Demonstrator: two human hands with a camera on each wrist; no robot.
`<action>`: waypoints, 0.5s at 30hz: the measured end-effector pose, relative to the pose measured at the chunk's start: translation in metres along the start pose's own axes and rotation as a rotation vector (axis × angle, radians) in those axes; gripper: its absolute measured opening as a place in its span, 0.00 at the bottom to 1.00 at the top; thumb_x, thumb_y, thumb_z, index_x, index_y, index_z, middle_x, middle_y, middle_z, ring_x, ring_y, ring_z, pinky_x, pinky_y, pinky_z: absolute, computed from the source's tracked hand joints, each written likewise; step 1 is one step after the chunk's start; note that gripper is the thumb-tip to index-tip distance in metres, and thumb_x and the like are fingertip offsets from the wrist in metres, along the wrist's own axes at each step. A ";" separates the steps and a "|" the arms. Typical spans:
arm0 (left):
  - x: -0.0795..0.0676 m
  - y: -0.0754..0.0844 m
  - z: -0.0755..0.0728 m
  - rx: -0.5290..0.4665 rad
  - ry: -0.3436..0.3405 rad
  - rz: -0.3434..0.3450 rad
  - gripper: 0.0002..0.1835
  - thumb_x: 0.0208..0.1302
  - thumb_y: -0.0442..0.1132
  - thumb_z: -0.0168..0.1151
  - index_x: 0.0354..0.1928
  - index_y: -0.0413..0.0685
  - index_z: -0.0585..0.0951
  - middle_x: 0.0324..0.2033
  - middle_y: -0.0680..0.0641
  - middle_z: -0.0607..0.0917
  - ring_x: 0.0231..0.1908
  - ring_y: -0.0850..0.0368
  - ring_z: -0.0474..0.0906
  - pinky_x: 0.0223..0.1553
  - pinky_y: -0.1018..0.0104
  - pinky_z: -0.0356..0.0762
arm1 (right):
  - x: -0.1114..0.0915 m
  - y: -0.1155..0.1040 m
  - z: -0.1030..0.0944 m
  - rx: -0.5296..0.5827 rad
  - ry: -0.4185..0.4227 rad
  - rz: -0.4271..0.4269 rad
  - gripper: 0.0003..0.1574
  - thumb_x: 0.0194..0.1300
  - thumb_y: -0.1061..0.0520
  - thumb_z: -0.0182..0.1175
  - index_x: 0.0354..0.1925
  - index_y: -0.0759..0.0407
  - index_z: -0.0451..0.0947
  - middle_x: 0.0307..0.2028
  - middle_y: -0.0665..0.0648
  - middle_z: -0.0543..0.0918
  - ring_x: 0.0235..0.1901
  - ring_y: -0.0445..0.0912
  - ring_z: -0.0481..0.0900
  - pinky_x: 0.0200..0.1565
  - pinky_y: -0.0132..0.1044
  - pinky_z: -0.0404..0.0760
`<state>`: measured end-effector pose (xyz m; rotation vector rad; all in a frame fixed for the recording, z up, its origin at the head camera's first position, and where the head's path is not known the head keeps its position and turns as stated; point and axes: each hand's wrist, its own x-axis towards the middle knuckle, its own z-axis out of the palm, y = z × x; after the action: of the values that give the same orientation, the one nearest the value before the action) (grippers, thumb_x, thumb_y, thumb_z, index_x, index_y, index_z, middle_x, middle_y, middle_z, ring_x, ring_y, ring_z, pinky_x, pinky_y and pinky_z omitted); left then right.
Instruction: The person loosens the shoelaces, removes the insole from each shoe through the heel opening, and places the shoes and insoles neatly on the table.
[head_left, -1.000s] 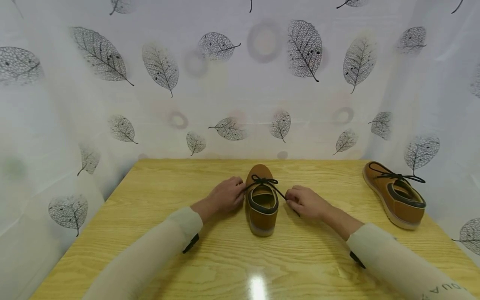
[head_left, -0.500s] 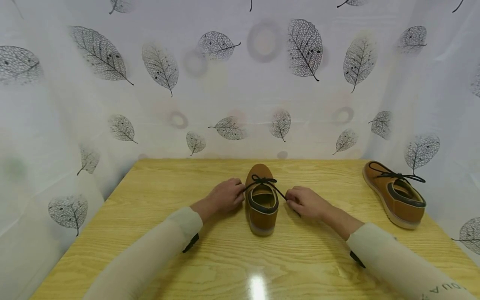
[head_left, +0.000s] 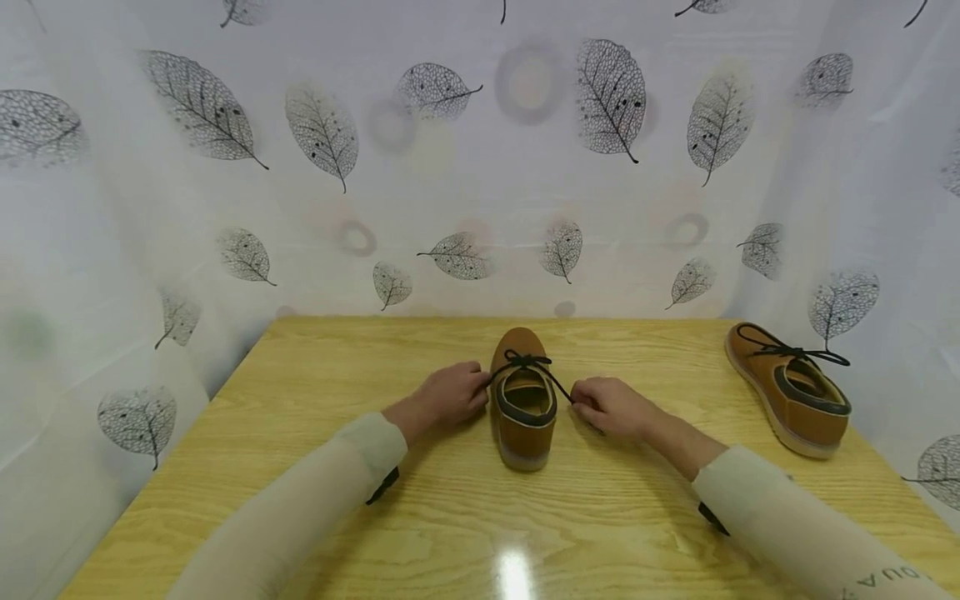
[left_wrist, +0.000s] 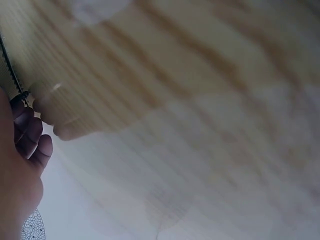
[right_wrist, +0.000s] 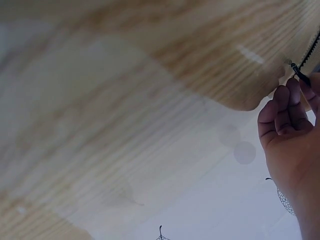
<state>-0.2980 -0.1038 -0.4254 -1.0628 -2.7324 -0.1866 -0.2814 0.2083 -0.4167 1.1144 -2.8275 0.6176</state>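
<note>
A brown shoe (head_left: 522, 440) with a dark collar stands at mid-table in the head view, its toe pointing away from me. Its black laces (head_left: 527, 362) are tied in a bow with small loops. To the left of the shoe, my left hand (head_left: 454, 394) pinches one lace end. My right hand (head_left: 615, 407), on the other side, holds the other end, and that lace (head_left: 557, 383) runs taut from the knot. In the right wrist view, the dark lace tip (right_wrist: 301, 75) shows between thumb and fingers. The left wrist view catches only part of the left hand (left_wrist: 25, 142) at its edge.
A matching brown shoe (head_left: 813, 425), its laces tied in a bow, stands near the table's right edge. The wood-grain table (head_left: 450, 525) reaches back to a white curtain (head_left: 480, 183) printed with leaves.
Both hands have shifted very slightly down in the head view, still holding the lace ends. The bow's loops have become a little smaller. The shoes stay in place.
</note>
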 end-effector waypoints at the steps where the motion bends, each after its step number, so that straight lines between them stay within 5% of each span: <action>1: 0.000 0.000 0.000 0.000 -0.010 -0.006 0.07 0.70 0.40 0.53 0.40 0.48 0.81 0.32 0.48 0.76 0.30 0.55 0.72 0.35 0.59 0.75 | 0.000 0.000 0.000 0.004 -0.001 0.001 0.08 0.69 0.61 0.58 0.32 0.50 0.75 0.23 0.43 0.70 0.26 0.37 0.68 0.34 0.34 0.69; 15: -0.001 -0.004 -0.002 -0.034 -0.070 -0.037 0.07 0.71 0.40 0.53 0.41 0.48 0.80 0.33 0.47 0.77 0.32 0.53 0.74 0.37 0.56 0.75 | -0.001 0.005 0.001 0.029 -0.026 0.045 0.05 0.71 0.58 0.57 0.38 0.53 0.79 0.25 0.44 0.76 0.25 0.36 0.70 0.33 0.35 0.72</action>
<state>-0.2993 -0.1074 -0.4242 -1.0476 -2.8217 -0.2056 -0.2837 0.2121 -0.4194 1.0736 -2.8828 0.6536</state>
